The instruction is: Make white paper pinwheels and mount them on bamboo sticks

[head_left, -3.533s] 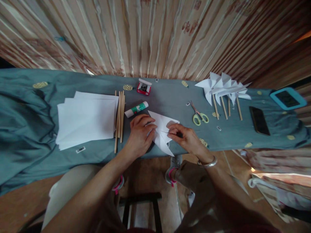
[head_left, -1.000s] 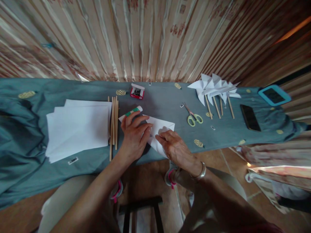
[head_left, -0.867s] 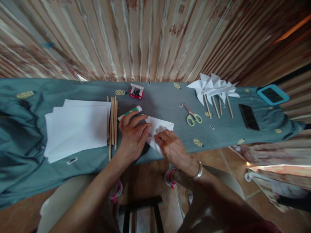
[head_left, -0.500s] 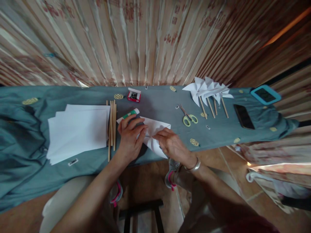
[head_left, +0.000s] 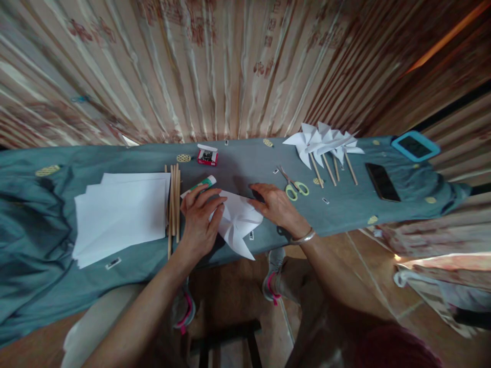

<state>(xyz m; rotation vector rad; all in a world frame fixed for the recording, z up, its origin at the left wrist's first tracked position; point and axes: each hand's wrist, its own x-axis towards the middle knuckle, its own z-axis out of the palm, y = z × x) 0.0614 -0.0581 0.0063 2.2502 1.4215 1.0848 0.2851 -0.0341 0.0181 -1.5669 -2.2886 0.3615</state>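
A white paper pinwheel (head_left: 240, 225) with folded blades lies near the table's front edge. My left hand (head_left: 201, 217) rests on its left part, holding it down with curved fingers, the thumb near the middle. At its right side is my right hand (head_left: 274, 207), thumb and fingers apart; the thumb tip is at a blade's edge and nothing shows in its grasp. A green and white glue stick (head_left: 205, 183) lies just beyond my left fingers, which cover part of the pinwheel.
Left stand wooden sticks (head_left: 174, 204) and a stack of white paper (head_left: 123, 212). Behind is a small red box (head_left: 207, 155) of dark pieces. Rightward lie scissors (head_left: 293, 186), several finished pinwheels (head_left: 322, 143) on sticks, a phone (head_left: 382, 182) and a blue-framed device (head_left: 416, 146).
My right hand has drawn away from the pinwheel's middle to its right side and its fingers have opened. The folded blades now show. My left hand stays on the paper.
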